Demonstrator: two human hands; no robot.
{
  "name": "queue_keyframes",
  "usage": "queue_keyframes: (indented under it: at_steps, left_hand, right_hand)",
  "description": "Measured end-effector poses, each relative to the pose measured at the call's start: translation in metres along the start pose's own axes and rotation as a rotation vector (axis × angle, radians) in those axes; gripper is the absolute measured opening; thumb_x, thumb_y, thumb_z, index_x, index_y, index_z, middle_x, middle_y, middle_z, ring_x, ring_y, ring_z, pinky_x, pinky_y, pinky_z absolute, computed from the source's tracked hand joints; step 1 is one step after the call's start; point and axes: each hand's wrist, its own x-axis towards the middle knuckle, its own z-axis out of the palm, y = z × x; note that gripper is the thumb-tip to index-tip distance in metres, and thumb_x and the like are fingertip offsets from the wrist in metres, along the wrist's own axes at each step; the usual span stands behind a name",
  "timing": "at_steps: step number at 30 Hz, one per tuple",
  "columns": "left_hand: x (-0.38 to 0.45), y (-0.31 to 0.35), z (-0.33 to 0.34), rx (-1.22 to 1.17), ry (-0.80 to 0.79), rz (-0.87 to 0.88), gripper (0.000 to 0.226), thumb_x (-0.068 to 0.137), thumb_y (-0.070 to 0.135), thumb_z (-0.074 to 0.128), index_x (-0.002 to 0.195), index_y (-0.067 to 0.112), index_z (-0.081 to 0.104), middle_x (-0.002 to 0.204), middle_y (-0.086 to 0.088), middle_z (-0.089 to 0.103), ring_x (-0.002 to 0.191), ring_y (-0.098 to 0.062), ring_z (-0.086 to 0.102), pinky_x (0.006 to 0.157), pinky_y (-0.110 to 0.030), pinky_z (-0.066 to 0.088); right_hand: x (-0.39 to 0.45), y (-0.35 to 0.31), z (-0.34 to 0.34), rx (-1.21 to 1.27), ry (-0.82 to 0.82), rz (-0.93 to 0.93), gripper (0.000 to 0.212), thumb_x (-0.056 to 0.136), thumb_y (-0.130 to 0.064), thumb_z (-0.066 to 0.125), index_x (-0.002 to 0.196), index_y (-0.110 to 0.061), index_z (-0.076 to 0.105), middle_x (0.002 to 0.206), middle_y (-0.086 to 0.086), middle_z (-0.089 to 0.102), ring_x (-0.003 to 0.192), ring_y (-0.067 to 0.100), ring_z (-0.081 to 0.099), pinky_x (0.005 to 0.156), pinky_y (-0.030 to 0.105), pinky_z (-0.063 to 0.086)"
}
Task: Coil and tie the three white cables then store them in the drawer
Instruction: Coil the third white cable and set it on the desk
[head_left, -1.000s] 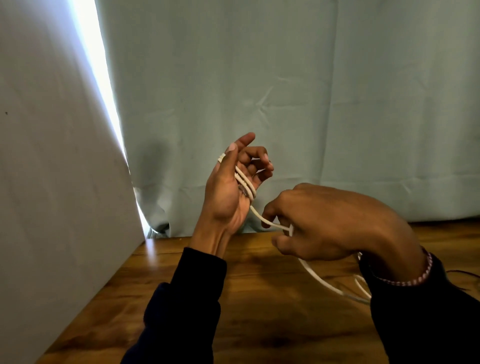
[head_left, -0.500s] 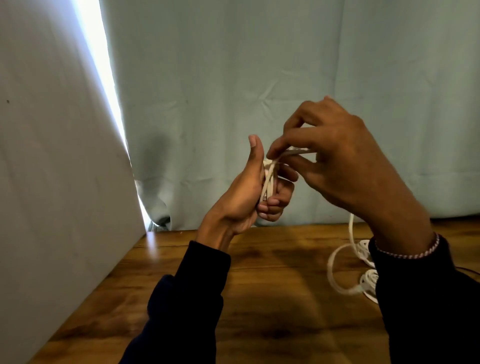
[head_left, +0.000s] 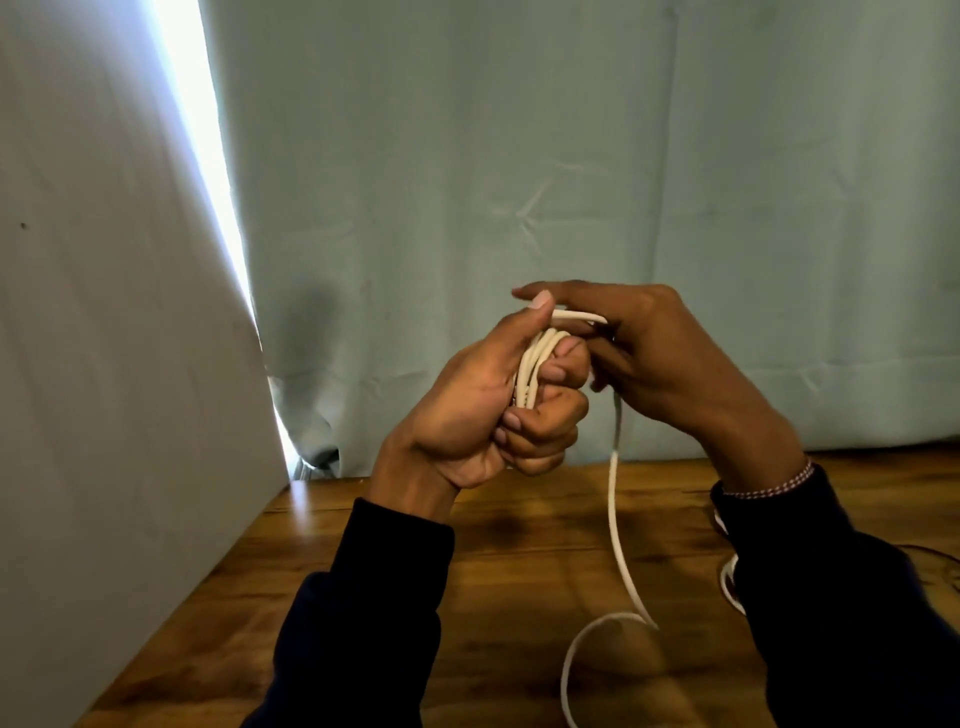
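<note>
L grip (head_left: 483, 410) clamps cable coil (head_left: 535, 364); R hand (head_left: 649, 358) feeds.

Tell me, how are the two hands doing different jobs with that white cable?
The left hand is curled into a fist round a bundle of loops of the white cable; the right hand only guides a single strand across the top.
The left hand shows its palm side, thumb up; the right hand shows its back, fingers reaching leftward.
The right wrist wears a beaded bracelet; the left wrist shows none.
Both wear dark sleeves.
</note>
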Motion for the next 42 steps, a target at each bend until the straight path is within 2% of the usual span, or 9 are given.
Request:
queue_keyframes:
  at_steps: [4,7,11,15,21,27,31,36,42]
  left_hand:
    - [-0.006,0.004,-0.011,0.028,0.091,0.011,0.054,0.098,0.061,0.027,0.071,0.016,0.041,0.045,0.002,0.020,0.036,-0.009,0.013,0.037,-0.017,0.016]
    - [-0.008,0.003,-0.017,0.077,0.161,-0.009,0.057,0.096,0.065,0.026,0.069,0.017,0.042,0.046,0.002,0.019,0.038,-0.009,0.011,0.039,-0.018,0.014]
    - [-0.009,-0.002,-0.018,0.229,0.194,-0.076,0.052,0.092,0.064,0.030,0.069,0.018,0.040,0.046,0.003,0.025,0.040,-0.012,0.010,0.040,-0.021,0.012]
    - [-0.009,-0.006,-0.016,0.328,0.103,-0.160,0.049,0.099,0.055,0.034,0.069,0.018,0.041,0.048,0.000,0.024,0.039,-0.012,0.013,0.039,-0.024,0.012]
    - [-0.010,-0.010,-0.008,0.203,-0.171,-0.167,0.045,0.098,0.052,0.050,0.069,0.018,0.047,0.045,-0.002,0.024,0.035,-0.013,0.015,0.036,-0.032,0.006]
    - [-0.010,-0.002,-0.007,-0.117,-0.355,0.007,0.043,0.102,0.048,0.042,0.074,0.017,0.034,0.044,0.003,0.017,0.034,-0.010,0.007,0.036,-0.020,0.012]
    - [-0.006,0.006,-0.015,-0.330,-0.270,0.219,0.038,0.104,0.042,0.033,0.075,0.016,0.033,0.044,0.002,0.016,0.034,-0.008,0.008,0.038,-0.017,0.011]
    - [-0.009,0.010,-0.031,-0.423,-0.069,0.387,0.042,0.104,0.041,0.029,0.072,0.016,0.040,0.046,0.002,0.025,0.033,-0.010,0.015,0.038,-0.018,0.013]
    - [-0.013,0.009,-0.043,-0.329,0.254,0.487,0.055,0.106,0.043,0.021,0.064,0.019,0.046,0.045,0.006,0.017,0.034,-0.009,0.013,0.034,-0.016,0.017]
  right_hand:
    - [-0.005,-0.001,-0.018,0.073,-0.036,0.122,0.052,0.086,-0.047,0.062,0.134,-0.030,0.051,0.097,-0.013,0.065,0.076,0.015,0.067,0.070,0.032,0.058]
    - [-0.009,-0.009,-0.031,0.251,0.017,0.110,0.030,0.090,-0.031,0.067,0.116,-0.019,0.057,0.097,-0.006,0.066,0.084,0.018,0.067,0.071,0.029,0.058]
    - [-0.004,-0.012,-0.023,0.167,0.204,-0.007,0.016,0.092,-0.022,0.070,0.105,-0.014,0.073,0.097,-0.008,0.073,0.086,0.010,0.069,0.070,0.019,0.053]
    - [0.001,-0.002,-0.005,0.022,0.250,-0.098,0.017,0.090,-0.022,0.073,0.106,-0.018,0.078,0.100,-0.008,0.075,0.085,0.001,0.063,0.073,0.010,0.041]
    - [0.004,0.012,0.014,-0.033,0.091,-0.215,0.017,0.094,-0.023,0.066,0.106,-0.023,0.077,0.109,-0.009,0.074,0.098,0.002,0.060,0.084,0.035,0.046]
    - [0.001,0.022,0.035,-0.056,-0.053,-0.231,0.021,0.092,-0.028,0.065,0.113,-0.024,0.067,0.115,-0.006,0.065,0.104,0.019,0.055,0.091,0.045,0.048]
    - [-0.005,0.016,0.041,0.129,-0.226,-0.105,0.036,0.089,-0.033,0.066,0.122,-0.019,0.064,0.128,0.003,0.060,0.125,0.024,0.054,0.112,0.062,0.031]
    - [-0.008,0.001,0.023,0.302,-0.599,0.041,0.039,0.087,-0.048,0.065,0.124,-0.039,0.067,0.143,-0.024,0.050,0.140,0.001,0.037,0.120,0.061,0.014]
    - [-0.007,-0.010,0.006,0.639,-0.708,0.061,0.014,0.097,-0.011,0.060,0.106,-0.004,0.068,0.121,0.010,0.071,0.126,0.021,0.060,0.112,0.035,0.041]
